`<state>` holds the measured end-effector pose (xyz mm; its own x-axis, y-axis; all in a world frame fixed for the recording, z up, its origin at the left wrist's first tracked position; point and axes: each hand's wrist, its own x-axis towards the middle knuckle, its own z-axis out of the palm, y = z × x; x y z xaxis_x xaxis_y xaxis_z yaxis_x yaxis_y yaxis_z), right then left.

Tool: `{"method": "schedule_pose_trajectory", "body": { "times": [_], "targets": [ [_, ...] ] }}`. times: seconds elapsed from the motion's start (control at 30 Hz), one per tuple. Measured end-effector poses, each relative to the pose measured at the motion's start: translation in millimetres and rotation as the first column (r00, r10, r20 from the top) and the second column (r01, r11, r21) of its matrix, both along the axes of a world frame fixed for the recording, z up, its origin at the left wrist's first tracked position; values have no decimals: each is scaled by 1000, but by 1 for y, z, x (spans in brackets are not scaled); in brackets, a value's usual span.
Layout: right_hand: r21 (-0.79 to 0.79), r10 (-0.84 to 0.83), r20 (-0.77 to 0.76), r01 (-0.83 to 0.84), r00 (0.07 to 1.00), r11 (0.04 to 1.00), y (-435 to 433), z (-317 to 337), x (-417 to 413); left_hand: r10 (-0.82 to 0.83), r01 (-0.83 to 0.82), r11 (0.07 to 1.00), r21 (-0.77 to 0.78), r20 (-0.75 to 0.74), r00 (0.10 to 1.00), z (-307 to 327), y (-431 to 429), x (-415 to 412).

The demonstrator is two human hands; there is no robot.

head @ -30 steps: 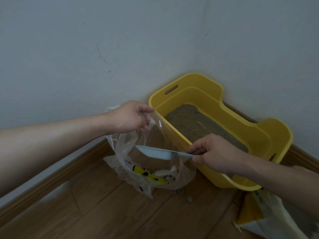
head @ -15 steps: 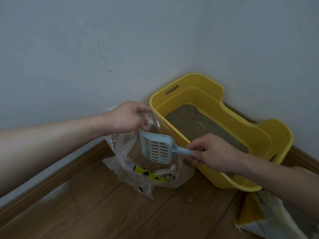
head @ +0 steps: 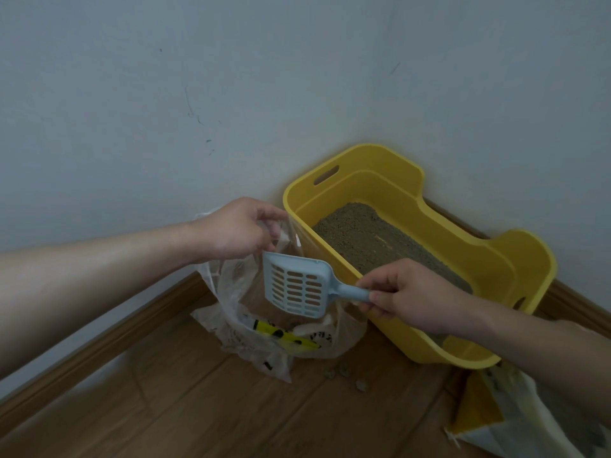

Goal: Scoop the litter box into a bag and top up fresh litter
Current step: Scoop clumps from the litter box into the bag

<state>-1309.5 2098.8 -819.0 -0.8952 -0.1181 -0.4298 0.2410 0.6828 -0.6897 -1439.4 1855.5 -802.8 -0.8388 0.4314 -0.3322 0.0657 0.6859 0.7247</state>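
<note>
The scoop (head: 296,285) is held by its handle in the right hand (head: 413,299) grip, long axis 3-to-9 o'clock, blade toward 9. The bag (head: 228,302) rim is pinched by the left hand (head: 234,226).

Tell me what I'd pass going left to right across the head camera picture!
left hand → blue scoop → right hand → litter sack. The clear bag and yellow litter box spread across several of these, so I left them out.
</note>
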Motion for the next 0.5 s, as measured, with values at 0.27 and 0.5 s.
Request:
{"method": "schedule_pose_trajectory", "body": {
  "times": [0.27, 0.5],
  "targets": [
    [-9, -26, -55, 25, 998, 1000, 14, 10, 8, 9, -9, 1000, -3, 1, 1000, -6, 1, -4],
    [6, -64, -99, 65, 993, 998, 26, 14, 9, 17, -17, 1000, -7, -9, 1000, -7, 4, -4]
  ]
}}
